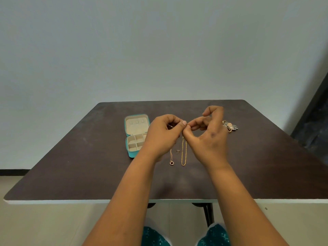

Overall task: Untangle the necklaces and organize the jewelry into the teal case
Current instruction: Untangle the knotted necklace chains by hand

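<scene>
Head view: above a dark brown table (71,157), the left hand (162,134) and right hand (209,137) meet fingertip to fingertip, each pinching the top of a gold chain necklace (183,151) that hangs in a loop, beside a finer necklace with a ring pendant (171,159) trailing from under the left hand. The open teal case (135,134) sits just left of the hands, a small ring (178,151) lies between the chains, and a jewelled cluster (229,126) rests at right. Pulling the pinched ends apart too firmly could tighten a knot or snap a link, and the swinging loop might catch the pendant chain again

Plain room: bare grey wall (159,50), dark folding table (88,166).
</scene>
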